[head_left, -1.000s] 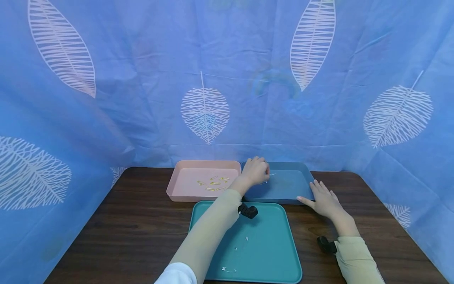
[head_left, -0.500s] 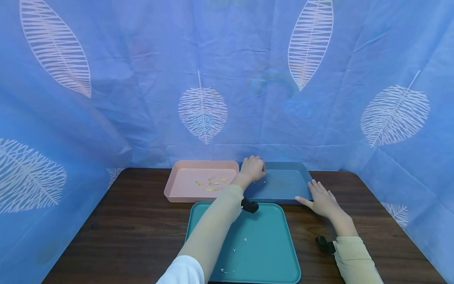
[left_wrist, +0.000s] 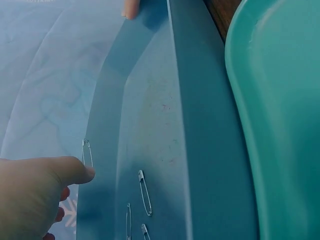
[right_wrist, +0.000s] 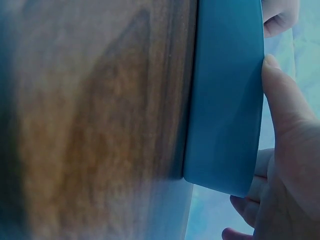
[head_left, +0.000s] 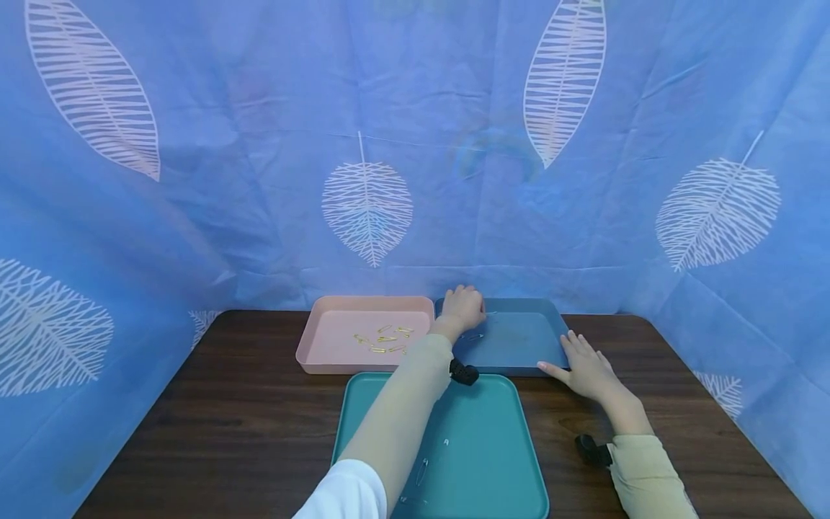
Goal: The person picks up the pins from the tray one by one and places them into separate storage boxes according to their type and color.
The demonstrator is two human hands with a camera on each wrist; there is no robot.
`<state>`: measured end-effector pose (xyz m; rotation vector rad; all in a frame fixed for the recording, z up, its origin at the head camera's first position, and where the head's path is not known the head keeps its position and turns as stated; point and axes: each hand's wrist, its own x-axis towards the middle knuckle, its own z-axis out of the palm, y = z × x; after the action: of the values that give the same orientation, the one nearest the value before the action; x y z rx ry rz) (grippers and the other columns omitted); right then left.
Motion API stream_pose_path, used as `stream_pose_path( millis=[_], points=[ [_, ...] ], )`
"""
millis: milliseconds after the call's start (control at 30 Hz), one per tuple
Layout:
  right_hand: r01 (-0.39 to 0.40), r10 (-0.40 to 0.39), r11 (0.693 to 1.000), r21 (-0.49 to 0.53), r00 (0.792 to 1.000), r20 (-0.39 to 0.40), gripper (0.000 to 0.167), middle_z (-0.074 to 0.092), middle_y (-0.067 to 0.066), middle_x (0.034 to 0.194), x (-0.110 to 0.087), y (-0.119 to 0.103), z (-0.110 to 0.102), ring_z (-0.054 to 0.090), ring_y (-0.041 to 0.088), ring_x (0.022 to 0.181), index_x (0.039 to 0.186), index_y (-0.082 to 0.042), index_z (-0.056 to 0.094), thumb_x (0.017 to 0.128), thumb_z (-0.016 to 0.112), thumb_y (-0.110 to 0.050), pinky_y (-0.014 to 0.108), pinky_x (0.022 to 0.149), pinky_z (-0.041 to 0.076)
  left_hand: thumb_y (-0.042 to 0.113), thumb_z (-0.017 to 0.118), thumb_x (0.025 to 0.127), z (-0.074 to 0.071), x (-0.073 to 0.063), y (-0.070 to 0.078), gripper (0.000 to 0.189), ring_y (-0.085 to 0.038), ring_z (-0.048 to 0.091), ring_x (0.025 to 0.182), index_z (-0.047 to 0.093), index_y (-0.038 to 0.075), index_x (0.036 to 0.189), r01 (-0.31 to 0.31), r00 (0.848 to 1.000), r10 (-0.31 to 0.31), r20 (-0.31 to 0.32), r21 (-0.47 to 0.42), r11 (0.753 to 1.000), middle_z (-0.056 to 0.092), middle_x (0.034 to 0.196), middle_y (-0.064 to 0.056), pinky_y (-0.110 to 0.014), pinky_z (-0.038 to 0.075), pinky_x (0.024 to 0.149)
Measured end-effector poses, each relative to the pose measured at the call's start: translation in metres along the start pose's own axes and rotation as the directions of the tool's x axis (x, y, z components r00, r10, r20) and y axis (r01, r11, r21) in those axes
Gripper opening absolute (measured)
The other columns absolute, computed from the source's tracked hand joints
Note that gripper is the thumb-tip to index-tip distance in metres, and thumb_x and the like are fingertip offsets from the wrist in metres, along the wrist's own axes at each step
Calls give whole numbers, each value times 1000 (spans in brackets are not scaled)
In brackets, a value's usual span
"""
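Over the left part of the blue tray (head_left: 519, 339), my left hand (head_left: 462, 310) pinches a silver safety pin (left_wrist: 87, 152) between thumb and finger. The left wrist view shows more silver safety pins lying in that tray, among them one open-looking pin (left_wrist: 144, 192) near the thumb. My right hand (head_left: 588, 367) rests at the blue tray's front right corner. Its thumb (right_wrist: 282, 92) touches the front rim, and the other fingers lie along the side, fairly straight.
A pink tray (head_left: 314, 346) with several gold safety pins (head_left: 387, 339) stands left of the blue one. In front lies a teal tray (head_left: 499, 447) with a few silver pins (head_left: 422, 472), partly behind my left forearm. A leaf-patterned blue cloth (head_left: 454, 216) hangs behind the wooden table (head_left: 246, 418).
The head view has shifted slightly. My left hand stays over the blue tray's left part with little movement, though more of a pin on the teal tray shows beside the forearm. My right hand stays put.
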<state>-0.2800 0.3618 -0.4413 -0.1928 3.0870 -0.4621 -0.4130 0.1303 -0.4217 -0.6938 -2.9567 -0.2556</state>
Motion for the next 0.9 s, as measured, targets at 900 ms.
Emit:
stream_pose_path(
  millis=[900],
  points=[
    [10, -10, 1000, -19, 1000, -10, 99, 18, 40, 152, -1, 1, -1, 18, 55, 141, 146, 16, 25, 91, 53, -61, 74, 108, 18, 32, 61, 96, -5, -4, -2, 20, -14, 46, 85, 63, 25, 77, -8, 997, 9, -71, 13, 1000, 57, 92, 7, -33, 41, 82]
  ],
)
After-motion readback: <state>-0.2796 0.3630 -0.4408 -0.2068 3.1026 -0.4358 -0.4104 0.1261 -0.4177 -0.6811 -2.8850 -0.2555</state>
